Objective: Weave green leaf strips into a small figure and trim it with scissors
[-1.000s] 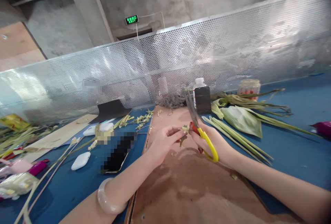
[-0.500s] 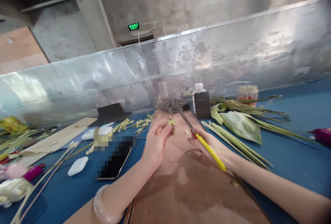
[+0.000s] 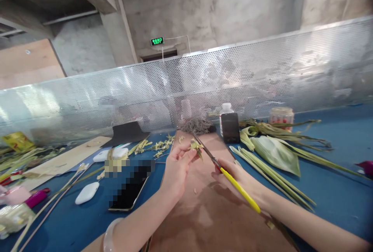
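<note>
Over the brown board, my left hand pinches a small yellow-green piece shaped from plant leaf between thumb and fingers. My right hand is closed around scissors with yellow handles. The scissors' metal blades point up and to the left, right beside the leaf piece; whether they touch it I cannot tell. Part of the right fingers is hidden behind the handles. Small pale scraps lie on the board below.
A grey tangle of wire or thread sits at the board's far end. A bottle stands behind a dark phone-like slab. Green leaves lie right; a phone, a white case and yellow leaf pieces lie left.
The scissor blades have come closer to the leaf piece, which is turned a little more to the right. The camera view has tilted up slightly. Both hands keep their holds.
</note>
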Motion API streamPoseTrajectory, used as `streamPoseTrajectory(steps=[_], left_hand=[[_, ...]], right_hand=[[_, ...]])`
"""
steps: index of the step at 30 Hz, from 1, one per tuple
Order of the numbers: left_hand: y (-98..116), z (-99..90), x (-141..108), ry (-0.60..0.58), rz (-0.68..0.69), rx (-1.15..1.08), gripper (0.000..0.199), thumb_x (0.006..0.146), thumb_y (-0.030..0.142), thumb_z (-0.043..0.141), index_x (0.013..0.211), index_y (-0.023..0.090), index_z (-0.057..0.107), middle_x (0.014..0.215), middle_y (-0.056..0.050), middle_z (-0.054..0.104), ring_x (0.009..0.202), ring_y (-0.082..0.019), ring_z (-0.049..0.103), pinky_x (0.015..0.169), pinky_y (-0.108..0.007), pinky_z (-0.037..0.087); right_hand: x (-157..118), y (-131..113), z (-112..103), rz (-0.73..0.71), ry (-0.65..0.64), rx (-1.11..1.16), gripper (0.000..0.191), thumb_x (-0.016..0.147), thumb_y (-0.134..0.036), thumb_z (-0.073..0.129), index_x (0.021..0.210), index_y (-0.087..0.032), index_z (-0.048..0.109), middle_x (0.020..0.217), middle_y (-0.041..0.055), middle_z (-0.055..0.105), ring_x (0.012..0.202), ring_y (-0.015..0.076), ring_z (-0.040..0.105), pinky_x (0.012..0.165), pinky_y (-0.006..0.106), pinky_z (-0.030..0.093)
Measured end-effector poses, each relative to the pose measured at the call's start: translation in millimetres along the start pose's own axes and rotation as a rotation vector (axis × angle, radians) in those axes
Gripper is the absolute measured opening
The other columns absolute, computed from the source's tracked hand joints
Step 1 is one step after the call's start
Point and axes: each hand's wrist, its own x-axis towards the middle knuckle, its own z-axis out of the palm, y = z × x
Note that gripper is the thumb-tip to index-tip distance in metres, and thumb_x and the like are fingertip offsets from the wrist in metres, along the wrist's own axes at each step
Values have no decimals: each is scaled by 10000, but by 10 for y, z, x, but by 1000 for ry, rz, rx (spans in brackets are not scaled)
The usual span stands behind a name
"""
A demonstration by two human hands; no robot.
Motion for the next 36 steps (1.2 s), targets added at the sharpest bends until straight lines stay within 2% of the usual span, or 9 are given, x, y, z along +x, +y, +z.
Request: streamPoseTrajectory(steps=[12, 16, 23, 32, 36], left_hand=[[25, 41, -38, 18, -18, 26, 153, 656, 183, 728, 789, 170, 652, 805, -14, 675, 781, -130, 632, 843, -318, 491], [17, 35, -39, 20, -4, 33, 154, 666, 191, 720, 804, 172, 655, 804, -14, 679, 778, -133, 635, 852, -329, 487], [14, 21, -33, 16, -1, 69, 118, 670, 193, 715, 772, 172, 662, 790, -16, 687, 786, -140, 636, 864, -341, 487], [-1, 5, -33, 12, 35, 101, 140, 667, 193, 719, 789, 178, 651, 807, -6, 677, 818, -140, 624, 876, -350, 482], [1, 2, -37, 25, 50, 123, 153, 664, 202, 722, 797, 181, 650, 797, -7, 675, 811, -142, 624, 868, -350, 483]], right_hand=[[-18, -13, -4, 14, 13, 10, 159, 816, -300, 424, 696, -197, 407, 630, -34, 460, 599, 122, 452, 549, 233, 337], [-23, -7, 3, 36, -4, 59, 145, 817, -295, 427, 711, -197, 414, 625, -35, 468, 562, 113, 445, 508, 226, 322], [-6, 24, 6, -5, 6, -4, 142, 810, -279, 427, 694, -199, 405, 618, -32, 459, 584, 120, 444, 540, 235, 326], [4, 8, -4, 11, 16, -46, 170, 803, -310, 426, 674, -200, 409, 598, -29, 448, 590, 129, 437, 537, 236, 320], [-12, -47, -9, 42, 36, -45, 169, 787, -290, 438, 647, -200, 409, 561, -37, 422, 542, 119, 425, 491, 226, 311]])
